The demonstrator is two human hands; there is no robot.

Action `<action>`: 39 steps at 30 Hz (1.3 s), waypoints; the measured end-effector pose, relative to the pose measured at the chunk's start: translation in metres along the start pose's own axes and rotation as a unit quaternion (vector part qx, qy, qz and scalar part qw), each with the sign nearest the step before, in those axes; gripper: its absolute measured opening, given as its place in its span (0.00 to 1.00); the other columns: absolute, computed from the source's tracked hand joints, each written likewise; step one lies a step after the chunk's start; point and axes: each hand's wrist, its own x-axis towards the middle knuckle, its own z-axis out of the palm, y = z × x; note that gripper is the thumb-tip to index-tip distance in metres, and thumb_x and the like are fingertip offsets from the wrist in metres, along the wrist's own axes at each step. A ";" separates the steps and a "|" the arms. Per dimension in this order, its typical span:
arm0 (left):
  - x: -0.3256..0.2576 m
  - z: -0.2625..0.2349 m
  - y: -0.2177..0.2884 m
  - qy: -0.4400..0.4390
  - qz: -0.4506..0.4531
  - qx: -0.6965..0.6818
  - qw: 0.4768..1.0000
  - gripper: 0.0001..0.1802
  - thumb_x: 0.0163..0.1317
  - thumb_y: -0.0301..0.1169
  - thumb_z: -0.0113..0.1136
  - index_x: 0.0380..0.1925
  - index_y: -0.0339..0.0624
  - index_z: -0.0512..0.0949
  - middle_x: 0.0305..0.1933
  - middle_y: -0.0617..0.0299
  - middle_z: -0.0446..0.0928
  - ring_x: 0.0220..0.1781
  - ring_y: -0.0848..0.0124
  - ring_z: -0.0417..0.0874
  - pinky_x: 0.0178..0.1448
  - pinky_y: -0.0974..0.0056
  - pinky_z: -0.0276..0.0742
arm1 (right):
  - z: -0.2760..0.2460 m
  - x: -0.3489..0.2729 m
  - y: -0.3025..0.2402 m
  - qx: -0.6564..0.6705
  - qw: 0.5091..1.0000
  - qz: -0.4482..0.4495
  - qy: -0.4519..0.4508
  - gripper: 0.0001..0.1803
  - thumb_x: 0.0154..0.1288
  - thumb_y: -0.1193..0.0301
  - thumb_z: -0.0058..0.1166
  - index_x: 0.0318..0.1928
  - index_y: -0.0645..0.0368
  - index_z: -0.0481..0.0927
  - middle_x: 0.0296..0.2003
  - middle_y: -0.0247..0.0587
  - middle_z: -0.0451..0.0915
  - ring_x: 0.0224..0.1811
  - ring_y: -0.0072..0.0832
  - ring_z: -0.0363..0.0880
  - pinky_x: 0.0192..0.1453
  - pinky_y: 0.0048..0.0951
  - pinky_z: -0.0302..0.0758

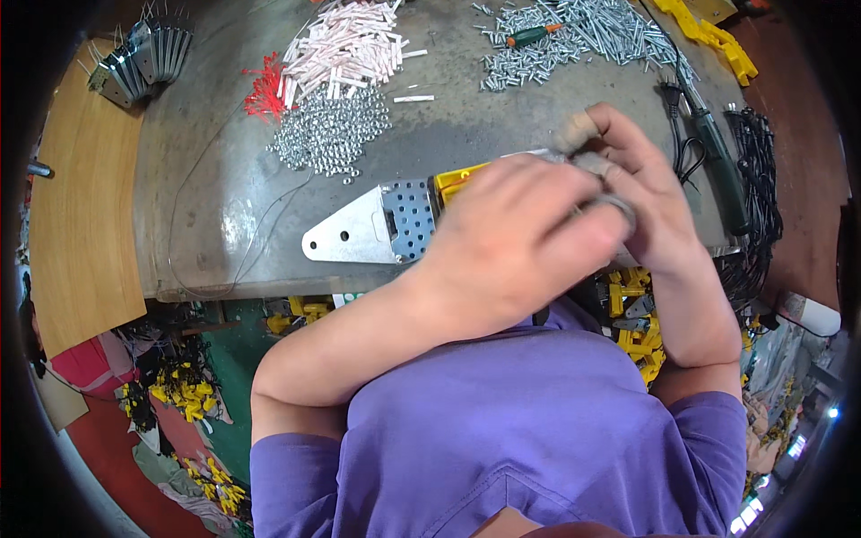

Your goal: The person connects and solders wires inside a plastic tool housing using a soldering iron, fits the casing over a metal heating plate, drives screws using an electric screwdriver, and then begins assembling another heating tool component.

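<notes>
Closely, left hand (520, 240): held across the right part of the metal-and-yellow assembly (410, 220), fingers curled inward; the tips are blurred, so what is pinched cannot be told.
Right hand (650, 199): raised just beside the left, fingers bent; a pale fingertip covering (577, 134) is worn, presumably as protection. Whether anything is gripped cannot be told.
Assembly: laid near the front edge of the grey surface (444, 134), probably for easy reach by both hands; its tapered plate (345, 247) is pointed toward the left edge.
Nuts (332, 130): heaped beyond the assembly, below white tubes (345, 45) and beside red pieces (265, 90), apparently grouped by kind to ease picking.
Screws (619, 36): spread toward the far right corner, with a screwdriver (534, 36) laid among them.
Soldering iron (725, 184): rested along the right edge, perhaps so that the middle is left uncluttered.
</notes>
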 end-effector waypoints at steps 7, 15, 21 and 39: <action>-0.003 -0.003 -0.009 -0.012 -0.010 -0.006 1.000 0.18 0.40 0.20 0.66 0.35 0.39 0.75 0.31 0.54 0.76 0.37 0.55 0.78 0.39 0.60 0.74 | -0.014 -0.006 -0.007 -0.265 0.959 -0.090 -0.046 0.07 0.61 0.73 0.45 0.36 0.64 0.72 0.29 0.36 0.72 0.32 0.20 0.68 0.37 0.23 0.68; -0.033 -0.018 -0.014 -0.032 -0.135 0.037 0.990 0.31 0.46 0.20 0.71 0.49 0.36 0.66 0.47 0.49 0.74 0.41 0.60 0.81 0.49 0.58 0.77 | -0.008 -0.016 0.001 -0.172 0.985 -0.009 0.028 0.06 0.62 0.76 0.53 0.36 0.67 0.75 0.27 0.36 0.76 0.33 0.15 0.71 0.39 0.21 0.72; -0.022 -0.029 -0.017 -0.013 -0.104 0.044 0.994 0.32 0.51 0.23 0.68 0.55 0.35 0.63 0.48 0.52 0.75 0.50 0.65 0.78 0.58 0.59 0.73 | -0.004 -0.012 0.014 -0.274 0.954 -0.122 0.031 0.04 0.59 0.78 0.57 0.33 0.67 0.80 0.28 0.37 0.78 0.31 0.19 0.74 0.37 0.22 0.71; -0.010 -0.040 -0.028 -0.213 -0.182 0.064 0.958 0.27 0.52 0.22 0.64 0.52 0.40 0.67 0.37 0.52 0.81 0.40 0.58 0.85 0.43 0.61 0.80 | -0.015 -0.014 0.012 -0.335 0.925 -0.174 -0.046 0.04 0.55 0.75 0.60 0.31 0.62 0.79 0.26 0.38 0.71 0.28 0.30 0.70 0.32 0.28 0.65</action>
